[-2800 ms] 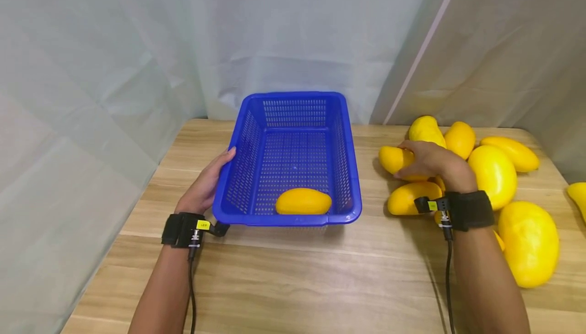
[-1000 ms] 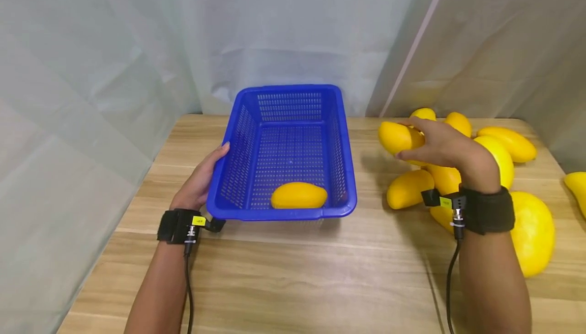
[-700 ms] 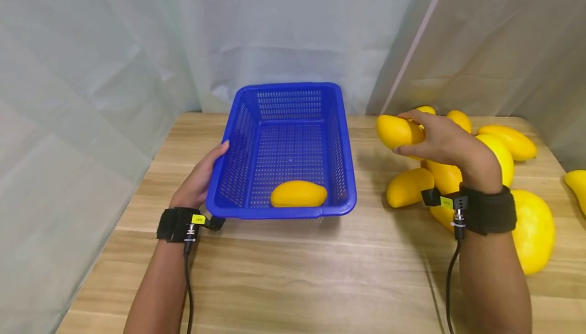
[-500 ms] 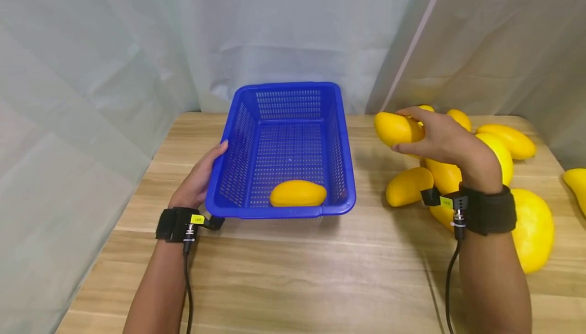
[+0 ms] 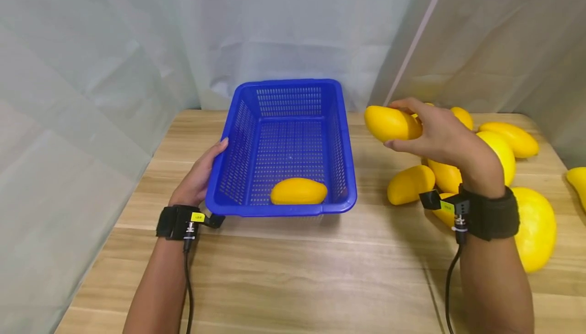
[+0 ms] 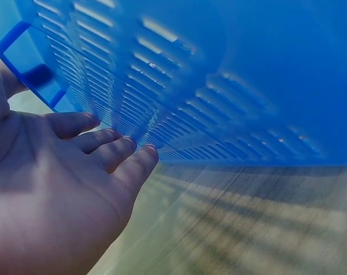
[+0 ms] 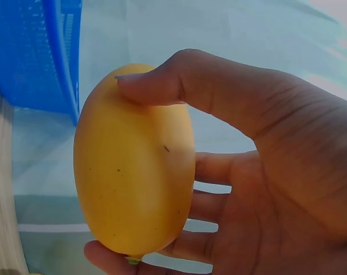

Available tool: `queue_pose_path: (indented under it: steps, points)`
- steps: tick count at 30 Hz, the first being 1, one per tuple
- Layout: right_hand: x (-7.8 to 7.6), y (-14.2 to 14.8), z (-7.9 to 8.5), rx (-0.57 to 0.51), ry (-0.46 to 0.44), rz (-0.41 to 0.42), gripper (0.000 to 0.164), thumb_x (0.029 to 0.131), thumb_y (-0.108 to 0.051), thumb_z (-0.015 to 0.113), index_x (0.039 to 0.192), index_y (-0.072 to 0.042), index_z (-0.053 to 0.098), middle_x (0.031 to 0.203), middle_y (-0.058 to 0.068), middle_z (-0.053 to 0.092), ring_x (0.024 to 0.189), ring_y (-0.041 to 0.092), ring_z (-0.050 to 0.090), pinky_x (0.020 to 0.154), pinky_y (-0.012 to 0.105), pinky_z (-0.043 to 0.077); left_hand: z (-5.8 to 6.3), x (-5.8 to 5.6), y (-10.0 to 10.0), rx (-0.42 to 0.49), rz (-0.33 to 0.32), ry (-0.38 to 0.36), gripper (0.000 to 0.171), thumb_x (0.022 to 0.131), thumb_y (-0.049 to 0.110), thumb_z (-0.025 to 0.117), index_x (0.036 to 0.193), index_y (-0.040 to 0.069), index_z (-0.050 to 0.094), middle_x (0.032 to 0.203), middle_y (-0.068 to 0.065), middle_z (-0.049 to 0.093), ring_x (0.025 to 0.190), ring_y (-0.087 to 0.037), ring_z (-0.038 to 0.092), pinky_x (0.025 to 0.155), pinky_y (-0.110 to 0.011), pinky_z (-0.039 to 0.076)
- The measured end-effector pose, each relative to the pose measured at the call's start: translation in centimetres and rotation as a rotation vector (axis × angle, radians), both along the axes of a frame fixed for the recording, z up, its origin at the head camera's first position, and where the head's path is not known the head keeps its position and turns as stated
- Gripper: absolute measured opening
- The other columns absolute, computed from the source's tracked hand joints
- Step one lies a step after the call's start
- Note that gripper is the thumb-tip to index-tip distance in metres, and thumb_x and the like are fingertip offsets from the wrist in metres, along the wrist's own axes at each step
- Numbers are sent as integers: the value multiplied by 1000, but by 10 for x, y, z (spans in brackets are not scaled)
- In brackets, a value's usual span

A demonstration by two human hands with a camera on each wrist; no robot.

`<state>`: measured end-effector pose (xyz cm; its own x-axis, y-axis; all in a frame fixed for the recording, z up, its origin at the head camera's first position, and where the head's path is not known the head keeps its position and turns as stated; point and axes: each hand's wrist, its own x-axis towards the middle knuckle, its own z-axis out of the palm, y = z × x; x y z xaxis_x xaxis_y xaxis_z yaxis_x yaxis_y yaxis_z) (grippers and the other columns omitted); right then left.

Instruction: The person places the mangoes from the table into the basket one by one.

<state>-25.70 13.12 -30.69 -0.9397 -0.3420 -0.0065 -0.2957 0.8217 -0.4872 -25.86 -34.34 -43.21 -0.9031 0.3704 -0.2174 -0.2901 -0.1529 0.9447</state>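
Observation:
My right hand grips a yellow mango, thumb on one side and fingers round the other. It is held above the table, to the right of the blue basket. In the right wrist view, the mango shows small dark specks and a green stem end. My left hand holds the basket's left side, thumb over the rim. Its fingertips lie against the slotted outer wall in the left wrist view. Another mango lies inside the basket near its front wall.
Several mangoes, among them an elongated one and a large round one, lie on the wooden table at the right, partly behind my right arm. One more sits at the right edge. A pale curtain hangs behind the table.
My right hand has lifted the mango off the table and carried it up and slightly left toward the basket. The left hand keeps its hold on the basket.

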Motion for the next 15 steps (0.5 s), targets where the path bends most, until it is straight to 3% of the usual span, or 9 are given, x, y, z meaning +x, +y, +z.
queue_pose_path:
  steps: [7,15]
  points:
    - [9,-6,5,-20,79,32,72,89,-40,77,149,-16,46,124,16,61,96,32,53,76,45,42,0,0,0,-17,9,-4,61,105,54,42,159,32,26,146,-20,39,119,-30,53,91,-43,52]
    - [18,-16,9,-52,128,62,70,87,-38,79,146,-15,50,126,11,62,98,31,54,80,46,42,2,0,1,-6,3,0,60,106,52,41,160,29,27,142,-19,43,115,-27,55,89,-40,52]
